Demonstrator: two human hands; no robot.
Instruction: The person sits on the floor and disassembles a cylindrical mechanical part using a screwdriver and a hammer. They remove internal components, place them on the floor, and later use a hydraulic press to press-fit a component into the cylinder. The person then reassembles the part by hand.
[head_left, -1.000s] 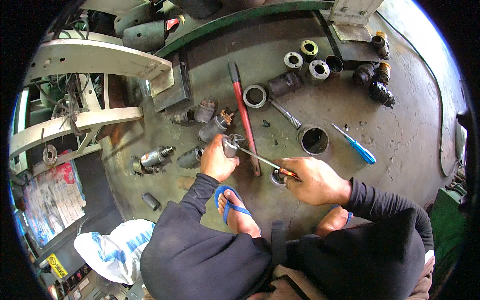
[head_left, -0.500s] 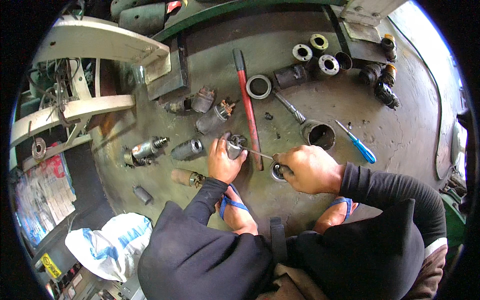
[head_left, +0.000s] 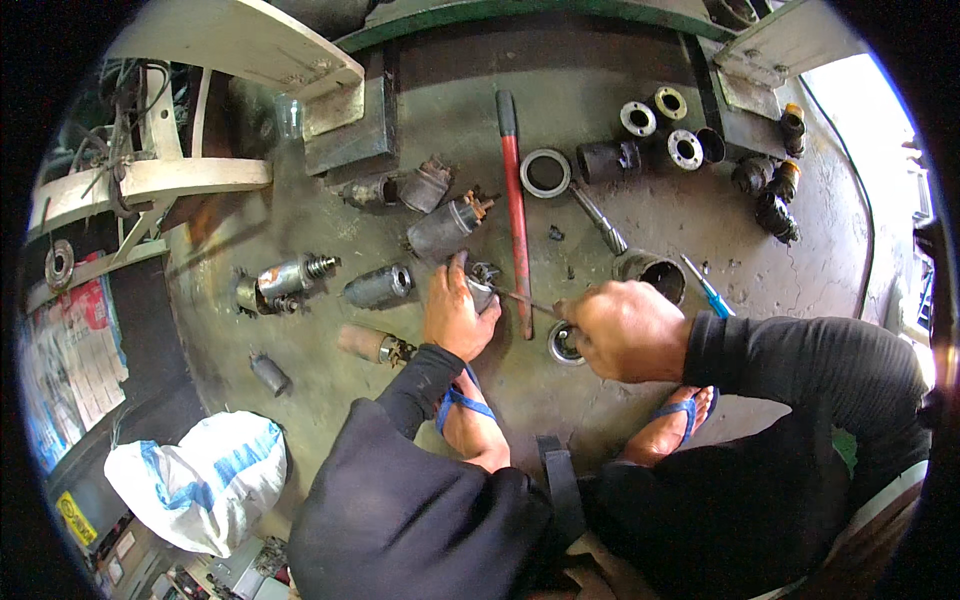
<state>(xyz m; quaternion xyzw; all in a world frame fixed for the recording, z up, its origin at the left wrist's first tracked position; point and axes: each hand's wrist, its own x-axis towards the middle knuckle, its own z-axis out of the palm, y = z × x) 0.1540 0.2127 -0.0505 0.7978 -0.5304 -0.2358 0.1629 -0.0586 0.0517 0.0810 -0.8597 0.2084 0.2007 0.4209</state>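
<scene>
My left hand is closed round a small grey metal housing just above the floor. My right hand grips a screwdriver whose thin shaft reaches into that housing; its handle is hidden in my fingers. Under my right hand lies a ring-shaped part. A red bar with a dark grip lies beyond the housing. Around them are a dark cylinder, a splined shaft, a large open cylinder and a blue screwdriver, partly behind my right arm.
Several cylinders and flanged sleeves lie on the floor. Cream metal frames stand at left and top. A white-and-blue sack lies at lower left, a black cable at right. My feet in blue flip-flops are below my hands.
Both hands stay on the housing and screwdriver. My right hand and forearm have moved slightly right and up, with the screwdriver's shaft at a flatter angle. The view has shifted a little.
</scene>
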